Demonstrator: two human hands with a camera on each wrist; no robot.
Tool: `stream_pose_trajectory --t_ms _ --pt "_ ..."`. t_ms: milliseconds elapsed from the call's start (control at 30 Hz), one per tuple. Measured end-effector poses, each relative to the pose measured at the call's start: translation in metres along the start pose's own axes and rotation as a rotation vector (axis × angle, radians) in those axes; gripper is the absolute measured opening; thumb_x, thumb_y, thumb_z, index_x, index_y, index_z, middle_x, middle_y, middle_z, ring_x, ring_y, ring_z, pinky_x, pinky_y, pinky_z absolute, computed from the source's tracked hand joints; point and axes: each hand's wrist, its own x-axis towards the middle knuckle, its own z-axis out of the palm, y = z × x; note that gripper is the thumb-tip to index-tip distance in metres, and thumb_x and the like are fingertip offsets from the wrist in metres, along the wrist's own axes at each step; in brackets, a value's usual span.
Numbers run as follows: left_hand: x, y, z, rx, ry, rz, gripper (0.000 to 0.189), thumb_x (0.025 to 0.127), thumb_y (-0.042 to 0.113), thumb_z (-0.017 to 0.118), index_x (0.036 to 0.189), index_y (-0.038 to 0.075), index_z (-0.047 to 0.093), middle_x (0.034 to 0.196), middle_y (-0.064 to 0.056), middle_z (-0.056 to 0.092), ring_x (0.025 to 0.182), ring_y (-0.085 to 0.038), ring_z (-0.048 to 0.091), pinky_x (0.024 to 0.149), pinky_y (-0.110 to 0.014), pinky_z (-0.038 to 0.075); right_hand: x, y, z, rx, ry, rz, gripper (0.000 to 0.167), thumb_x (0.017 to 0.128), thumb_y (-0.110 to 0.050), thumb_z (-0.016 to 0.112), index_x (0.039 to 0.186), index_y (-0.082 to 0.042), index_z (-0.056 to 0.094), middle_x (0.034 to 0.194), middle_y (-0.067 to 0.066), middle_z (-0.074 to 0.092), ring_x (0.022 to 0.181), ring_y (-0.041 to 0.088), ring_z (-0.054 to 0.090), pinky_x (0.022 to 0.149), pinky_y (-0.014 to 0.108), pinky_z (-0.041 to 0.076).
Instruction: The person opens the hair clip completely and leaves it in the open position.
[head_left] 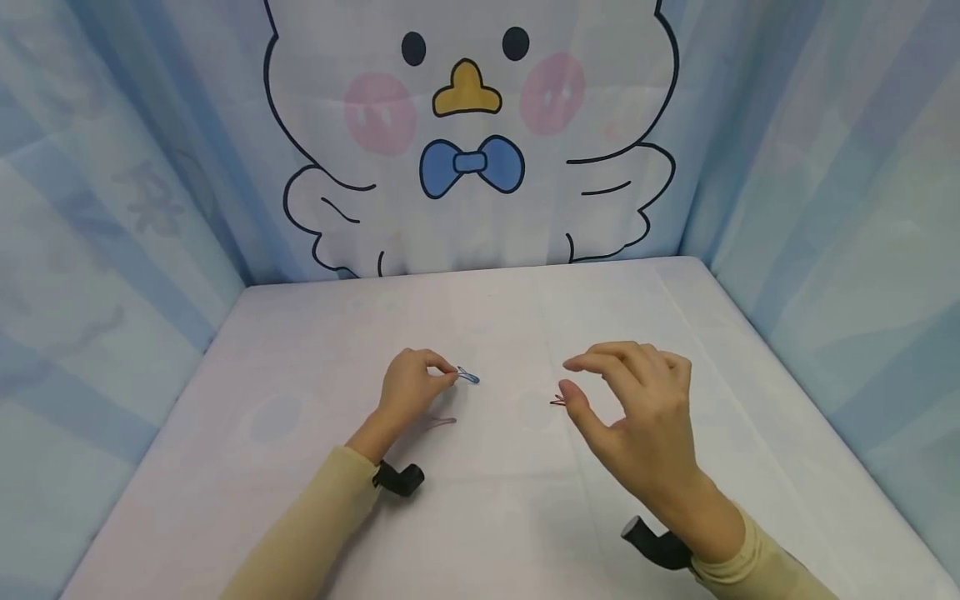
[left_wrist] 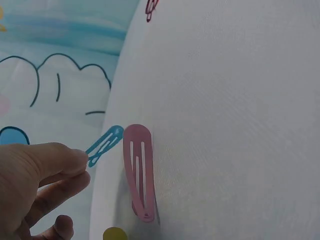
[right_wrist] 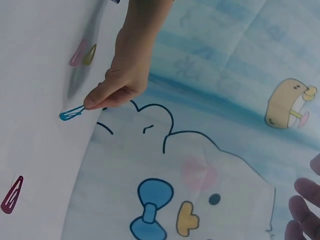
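A blue snap hair clip (head_left: pixel 469 377) is pinched by its end between the thumb and finger of my left hand (head_left: pixel 411 383), just above the table. The same blue clip (left_wrist: pixel 118 131) shows in the left wrist view, its prongs spread a little. Below that hand lie a pink hair clip (left_wrist: pixel 137 132) and a yellow one (right_wrist: pixel 88 59), side by side. My right hand (head_left: pixel 648 421) holds nothing; its thumb and fingers are bent loosely and stand apart. Close by its thumb is a dark red hair clip (head_left: pixel 557 402), seen whole on the table in the right wrist view.
A pale cloth covers the table (head_left: pixel 330 325). Behind it hangs a curtain (head_left: pixel 472 233) printed with a cartoon bird, and more blue and white curtains (head_left: pixel 90 250) close in both sides. Black wrist mounts (head_left: pixel 401 481) sit on both of my wrists.
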Motion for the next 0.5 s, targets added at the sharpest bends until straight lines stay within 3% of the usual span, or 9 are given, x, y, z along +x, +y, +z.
stream_pose_trajectory --t_ms 167,300,400,500 --pt "0.007 -0.006 0.007 0.087 -0.048 -0.009 0.007 0.089 0.025 0.082 0.091 0.019 0.085 0.107 -0.002 0.079 0.110 -0.030 0.065 0.103 -0.046 0.048 -0.002 0.006 -0.003 -0.006 -0.012 0.016 0.032 0.099 -0.036 0.060 0.094 -0.008 0.076 0.095 0.009 0.071 0.088 0.027 0.065 0.085 0.050 0.031" --pt "0.011 -0.007 0.012 0.159 -0.083 -0.006 0.009 0.089 0.029 0.082 0.092 0.021 0.085 0.110 -0.001 0.079 0.110 -0.029 0.065 0.103 -0.046 0.047 -0.006 0.013 -0.005 -0.017 -0.033 0.025 0.030 0.097 -0.033 0.061 0.095 -0.008 0.076 0.095 0.009 0.072 0.089 0.028 0.065 0.084 0.051 0.032" --pt "0.011 -0.007 0.011 0.181 -0.099 -0.011 0.014 0.090 0.031 0.081 0.097 0.020 0.085 0.110 -0.001 0.078 0.109 -0.029 0.064 0.102 -0.045 0.047 -0.011 0.024 -0.009 -0.049 -0.094 0.042 0.024 0.093 -0.029 0.065 0.097 -0.008 0.076 0.097 0.008 0.072 0.089 0.029 0.065 0.083 0.051 0.033" --pt "0.009 -0.010 0.003 0.200 -0.109 -0.007 0.026 0.095 0.037 0.075 0.106 0.015 0.082 0.116 -0.005 0.076 0.113 -0.030 0.063 0.102 -0.046 0.048 -0.017 0.041 -0.015 -0.114 -0.207 0.065 0.022 0.089 -0.025 0.072 0.103 -0.009 0.076 0.101 0.008 0.072 0.090 0.030 0.066 0.084 0.052 0.037"
